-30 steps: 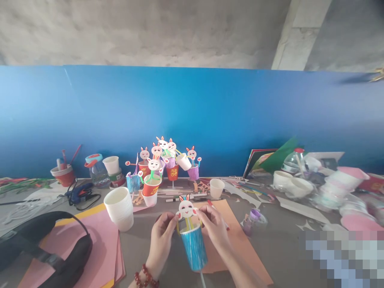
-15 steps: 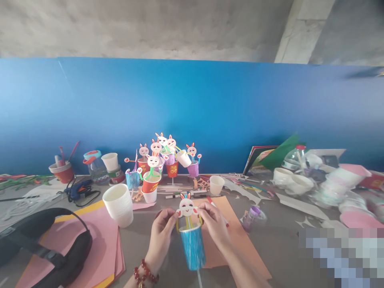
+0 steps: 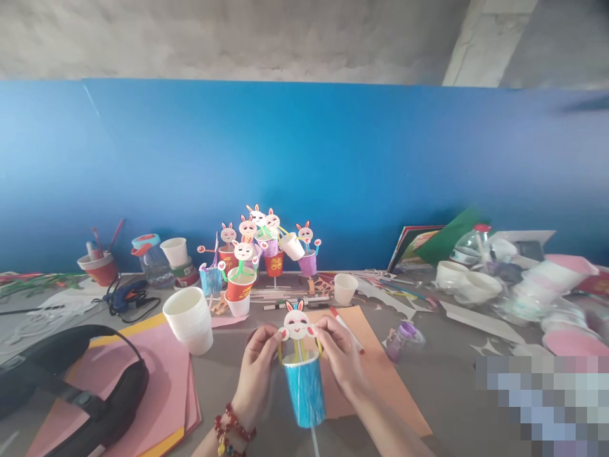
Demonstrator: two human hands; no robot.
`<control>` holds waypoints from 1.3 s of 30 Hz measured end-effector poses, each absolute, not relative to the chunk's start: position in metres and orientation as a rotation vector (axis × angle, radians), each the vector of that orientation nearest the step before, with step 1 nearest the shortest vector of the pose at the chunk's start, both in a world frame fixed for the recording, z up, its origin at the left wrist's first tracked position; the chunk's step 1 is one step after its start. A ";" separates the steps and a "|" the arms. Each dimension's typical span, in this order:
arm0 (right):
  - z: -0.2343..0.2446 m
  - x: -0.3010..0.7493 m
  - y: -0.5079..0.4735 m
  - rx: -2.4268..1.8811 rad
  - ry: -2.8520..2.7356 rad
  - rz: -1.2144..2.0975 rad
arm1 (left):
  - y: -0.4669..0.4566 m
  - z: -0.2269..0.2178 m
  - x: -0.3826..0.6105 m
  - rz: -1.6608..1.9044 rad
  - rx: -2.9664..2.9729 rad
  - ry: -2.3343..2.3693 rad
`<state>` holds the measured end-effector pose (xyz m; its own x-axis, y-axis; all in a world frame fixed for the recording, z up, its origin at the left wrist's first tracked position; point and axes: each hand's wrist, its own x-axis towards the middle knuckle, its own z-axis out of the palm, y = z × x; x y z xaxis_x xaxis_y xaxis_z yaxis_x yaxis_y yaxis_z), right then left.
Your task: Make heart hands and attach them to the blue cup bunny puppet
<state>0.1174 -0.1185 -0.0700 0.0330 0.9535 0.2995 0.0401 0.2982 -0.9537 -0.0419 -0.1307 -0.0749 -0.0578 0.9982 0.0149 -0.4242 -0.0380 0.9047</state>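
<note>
Between my hands is a rabbit puppet made from a blue-coloured paper cup [image 3: 305, 392], with a straw sticking out of its base. A paper rabbit face [image 3: 297, 321] rises above the cup's rim on yellow strips. My left hand [image 3: 259, 355], with a red bead bracelet at the wrist, pinches the puppet's left paw. My right hand [image 3: 340, 352] pinches the paw on the other side. Both paws sit close beside the rabbit's cheeks, and the yellow arms bend down to the cup. Beneath the right hand lies an orange paper sheet [image 3: 375, 374] with a red marker [image 3: 349, 333] on it.
Several finished rabbit cup puppets [image 3: 242, 282] stand together at the back. To the left are a stack of white paper cups [image 3: 189, 320], pink paper [image 3: 164, 393], a black headset [image 3: 118, 406] and a glue gun [image 3: 126, 295]. Bagged cups [image 3: 533, 292] and paper scraps lie at the right.
The view has tilted slightly, so the background sits a little higher in the picture. Both hands keep their pinch on the puppet's paws, with hardly any movement.
</note>
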 end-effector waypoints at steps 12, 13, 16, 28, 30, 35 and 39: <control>-0.071 0.113 -0.123 -1.032 -1.329 0.880 | -0.133 -0.076 -0.039 1.469 0.858 0.882; -0.071 0.113 -0.123 -1.032 -1.328 0.872 | -0.133 -0.076 -0.039 1.467 0.861 0.879; -0.070 0.115 -0.124 -1.040 -1.327 0.840 | -0.134 -0.076 -0.040 1.475 0.891 0.886; -0.073 0.121 -0.121 -1.070 -1.332 0.702 | -0.135 -0.079 -0.043 1.437 0.952 0.925; -0.074 0.121 -0.121 -1.068 -1.333 0.699 | -0.135 -0.078 -0.042 1.444 0.950 0.923; -0.069 0.122 -0.122 -1.065 -1.312 0.713 | -0.134 -0.078 -0.044 1.484 0.933 0.917; -0.060 0.121 -0.127 -1.048 -1.281 0.749 | -0.135 -0.076 -0.045 1.502 0.930 0.913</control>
